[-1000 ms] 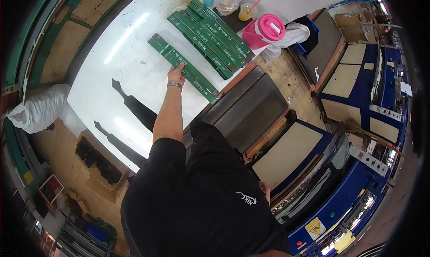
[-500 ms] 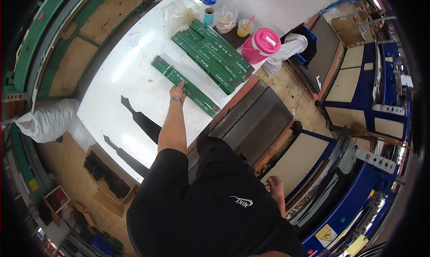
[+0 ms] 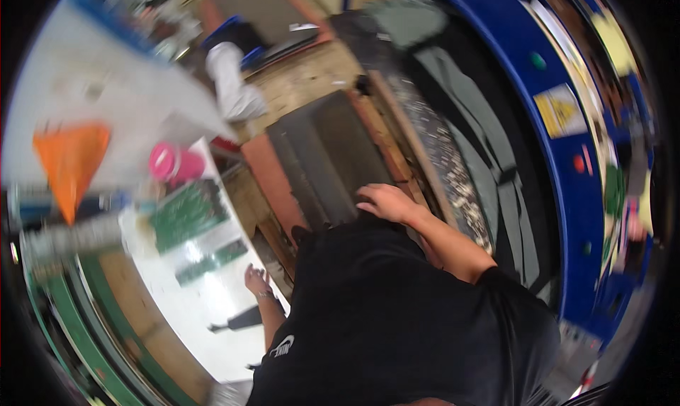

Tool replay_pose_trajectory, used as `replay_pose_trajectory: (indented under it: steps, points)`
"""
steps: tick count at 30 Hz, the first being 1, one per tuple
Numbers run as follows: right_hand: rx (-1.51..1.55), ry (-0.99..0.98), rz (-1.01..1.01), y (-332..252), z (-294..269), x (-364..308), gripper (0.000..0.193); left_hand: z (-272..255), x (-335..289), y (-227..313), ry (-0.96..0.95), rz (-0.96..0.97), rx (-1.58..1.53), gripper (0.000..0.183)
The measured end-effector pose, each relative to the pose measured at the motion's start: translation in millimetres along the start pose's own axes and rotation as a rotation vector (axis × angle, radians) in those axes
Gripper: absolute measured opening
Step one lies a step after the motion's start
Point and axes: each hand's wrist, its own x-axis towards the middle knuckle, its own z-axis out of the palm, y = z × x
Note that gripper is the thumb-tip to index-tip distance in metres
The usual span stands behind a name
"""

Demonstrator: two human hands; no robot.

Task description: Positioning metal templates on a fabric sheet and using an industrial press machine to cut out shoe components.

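Note:
My left hand [image 3: 256, 280] is above the near edge of the white table [image 3: 180, 328], its fingers apart and nothing in them. Just beyond it lies a long green bar with pale handwriting, now a blurred green strip [image 3: 210, 262]. Several more green bars [image 3: 185, 220] lie side by side farther along the table. My right hand [image 3: 386, 202] is held in front of my body with loosely bent, parted fingers, holding nothing. It is beside the dark flat panels [image 3: 329, 158]; whether it touches them I cannot tell.
A pink jug [image 3: 173, 163] stands behind the green bars. Two dark pointed strips [image 3: 244, 319] lie on the table. A white bag [image 3: 234, 84] hangs by a blue bin [image 3: 248, 41]. To the right is a blue machine [image 3: 524, 73] with dark and grey strips beside it.
My view has swung to the right. My left hand has let go of the green bar and drawn back. The right hand has come up and forward beside the dark panels.

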Motion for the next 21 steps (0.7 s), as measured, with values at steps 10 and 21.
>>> replay_pose_trajectory:
  steps: [10,21]
  points:
    - [0.108,0.466,0.177,62.8,-89.9,-133.8,0.027,190.2,-75.6,83.4,-0.59,0.212,0.49,0.025]
    - [0.165,0.459,0.965,49.9,-49.1,-238.1,0.027,525.7,-189.4,170.2,-1.287,0.693,0.713,0.03]
